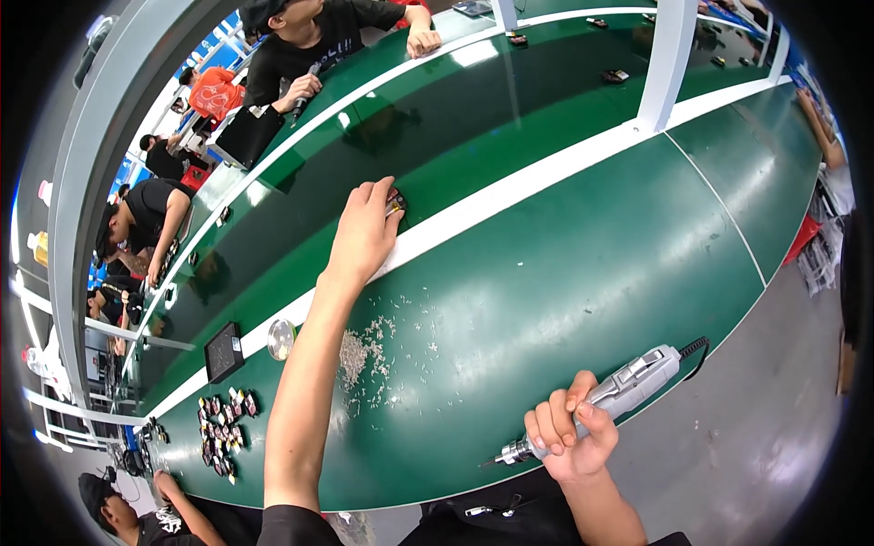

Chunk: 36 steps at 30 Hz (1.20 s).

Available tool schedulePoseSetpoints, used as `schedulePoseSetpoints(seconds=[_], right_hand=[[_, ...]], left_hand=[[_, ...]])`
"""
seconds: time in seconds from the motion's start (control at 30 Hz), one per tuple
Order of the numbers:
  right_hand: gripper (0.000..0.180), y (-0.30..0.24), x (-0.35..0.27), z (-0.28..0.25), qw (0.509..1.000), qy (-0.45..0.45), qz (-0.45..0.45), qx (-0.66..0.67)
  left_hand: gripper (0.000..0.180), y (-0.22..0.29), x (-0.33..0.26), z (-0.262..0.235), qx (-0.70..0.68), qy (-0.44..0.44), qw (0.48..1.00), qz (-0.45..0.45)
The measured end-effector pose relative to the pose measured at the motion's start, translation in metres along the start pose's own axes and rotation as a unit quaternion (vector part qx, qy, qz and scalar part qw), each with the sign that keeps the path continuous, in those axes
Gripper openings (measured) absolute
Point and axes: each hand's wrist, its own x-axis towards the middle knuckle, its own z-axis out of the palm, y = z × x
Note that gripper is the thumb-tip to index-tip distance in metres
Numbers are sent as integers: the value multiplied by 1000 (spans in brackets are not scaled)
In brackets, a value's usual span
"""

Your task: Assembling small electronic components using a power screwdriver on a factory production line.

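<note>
My left hand [362,232] reaches over the white rail onto the green conveyor belt. Its fingers are closed around a small black part [395,202] with bits of red and yellow, mostly hidden by the hand. In my right hand [578,432] is a grey electric screwdriver [642,378], its bit pointing left over the near edge of the green table [564,300]. Beside my left forearm lies a loose pile of tiny screws [355,357], with more scattered around it. Several small black parts [223,428] are grouped to the left of that arm.
A round clear dish [281,339] and a black tray [223,353] stand along the white rail [510,196]. Grey posts [669,64] rise from the rail. Across the belt, a person [309,45] holds a dark tool. More people work at left. A black cord [699,350] trails from the screwdriver.
</note>
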Motion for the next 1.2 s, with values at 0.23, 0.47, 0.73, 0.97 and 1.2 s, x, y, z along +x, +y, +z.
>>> schedulePoseSetpoints(seconds=[0.23,0.47,0.73,0.97,1.2], right_hand=[[10,-7,-11,-3,999,11,0,-39],[7,-9,-31,1,999,-15,14,-27],[8,10,-48,10,994,-48,69,-75],[5,30,-67,15,995,-4,96,-41],[7,46,-75,25,974,143,100,-147]], left_hand=[[68,108,-117,-40,-90,-77,976,181],[48,137,-214,-50,-75,-89,974,195],[42,147,-226,-46,-165,-98,974,122],[35,151,-226,-35,-116,-19,981,157],[29,159,-232,-33,-53,23,969,241]])
